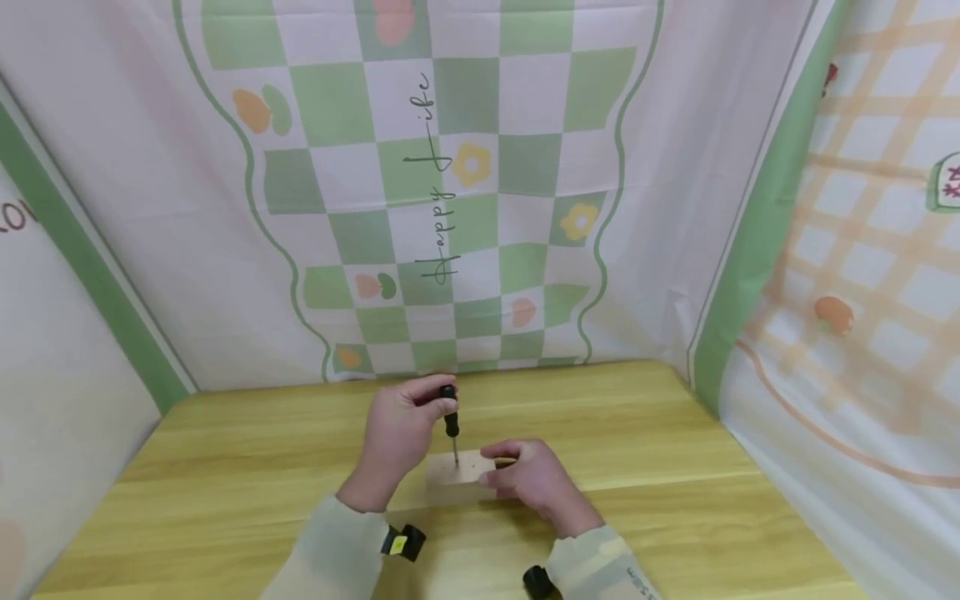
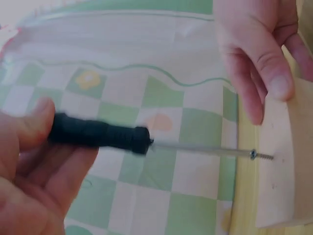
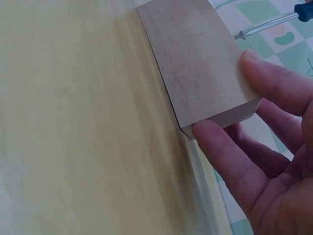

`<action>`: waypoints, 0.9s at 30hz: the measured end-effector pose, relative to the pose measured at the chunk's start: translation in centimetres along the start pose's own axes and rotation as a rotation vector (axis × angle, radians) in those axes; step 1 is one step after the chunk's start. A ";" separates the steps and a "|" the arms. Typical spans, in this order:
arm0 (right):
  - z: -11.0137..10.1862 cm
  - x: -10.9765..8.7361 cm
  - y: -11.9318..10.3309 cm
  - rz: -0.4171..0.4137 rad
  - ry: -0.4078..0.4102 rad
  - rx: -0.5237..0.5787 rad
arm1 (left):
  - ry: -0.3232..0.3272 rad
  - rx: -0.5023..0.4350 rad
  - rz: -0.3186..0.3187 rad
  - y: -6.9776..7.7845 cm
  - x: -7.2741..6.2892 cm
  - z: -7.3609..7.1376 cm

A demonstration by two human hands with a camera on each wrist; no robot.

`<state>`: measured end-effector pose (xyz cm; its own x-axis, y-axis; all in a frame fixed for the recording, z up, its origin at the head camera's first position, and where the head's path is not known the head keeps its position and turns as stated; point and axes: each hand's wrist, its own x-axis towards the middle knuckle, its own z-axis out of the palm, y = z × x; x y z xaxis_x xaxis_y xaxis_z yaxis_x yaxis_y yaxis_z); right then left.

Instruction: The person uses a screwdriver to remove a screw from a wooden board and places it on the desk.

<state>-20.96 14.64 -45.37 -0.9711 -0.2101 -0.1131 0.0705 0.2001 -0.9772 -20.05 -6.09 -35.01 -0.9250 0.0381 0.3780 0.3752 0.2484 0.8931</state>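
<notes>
Wooden block (image 1: 459,482) sits well inside the table's (image 1: 637,454) side edges.

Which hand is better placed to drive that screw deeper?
Probably the left hand: it holds the screwdriver, tip at the screw, which stands proud. The right hand grips the wooden block.

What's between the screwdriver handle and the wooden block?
The metal shaft, then a screw with thread partly exposed; the left wrist view shows both.
</notes>
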 end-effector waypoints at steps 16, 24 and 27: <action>-0.2 -0.1 0.1 0.000 0.003 0.012 | -0.465 -0.126 0.069 -0.3 1.4 -2.2; -0.2 -0.1 0.0 -0.012 -0.007 0.010 | -0.381 -0.051 0.052 -0.1 1.6 -1.5; -0.1 -0.1 -0.1 -0.011 -0.010 0.007 | -0.193 0.034 0.010 0.4 1.1 -0.6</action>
<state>-20.89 14.79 -45.27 -0.9696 -0.2216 -0.1038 0.0613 0.1907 -0.9797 -20.83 -6.53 -34.06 -0.9166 0.2249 0.3305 0.3856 0.2793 0.8794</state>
